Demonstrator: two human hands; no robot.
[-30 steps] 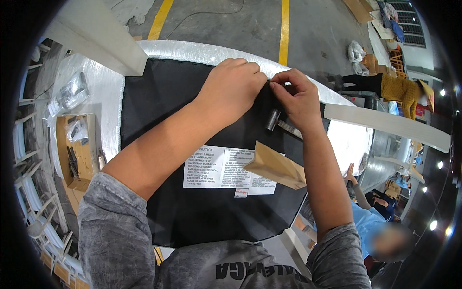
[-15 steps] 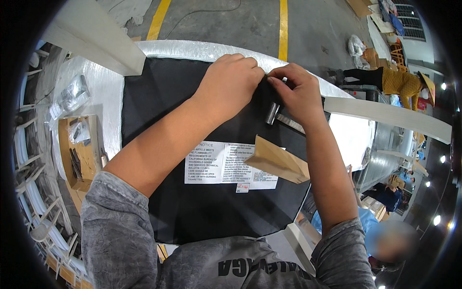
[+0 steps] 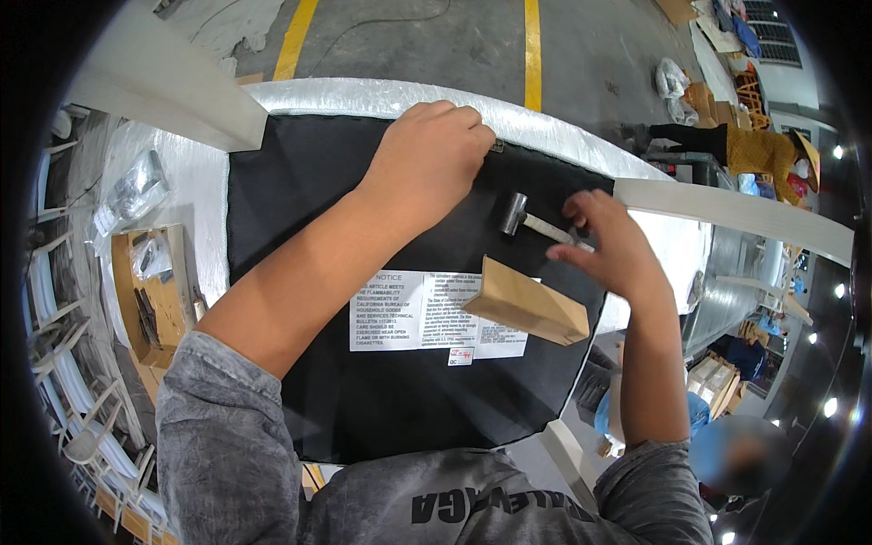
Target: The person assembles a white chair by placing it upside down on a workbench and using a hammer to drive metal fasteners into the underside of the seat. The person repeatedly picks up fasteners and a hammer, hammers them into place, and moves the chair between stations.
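An upturned seat's black fabric underside [image 3: 363, 391] lies in front of me, with printed white labels [image 3: 386, 309] on it. At its far edge, my left hand [image 3: 436, 150] is closed in a pinch on a small dark metal-looking piece [image 3: 497, 145], mostly hidden by the fingers. My right hand [image 3: 601, 238] is open, thumb and fingers apart, over the handle end of a hammer [image 3: 536, 222] with a steel head and pale handle. The hammer lies on the fabric. Nearer me, a folded brown cardboard piece [image 3: 527, 304] partly covers the labels.
White legs [image 3: 182, 95] rise at the far left and right [image 3: 736, 213] of the seat. Under it is silvery wrapped padding [image 3: 363, 94]. An open cardboard box [image 3: 127, 313] with dark parts sits left, below a plastic bag [image 3: 136, 186]. Other people [image 3: 763, 154] are at the right.
My right hand has left the far edge beside my left hand, moving right and nearer to the hammer's handle, its fingers spreading. My left hand has stayed at the edge.
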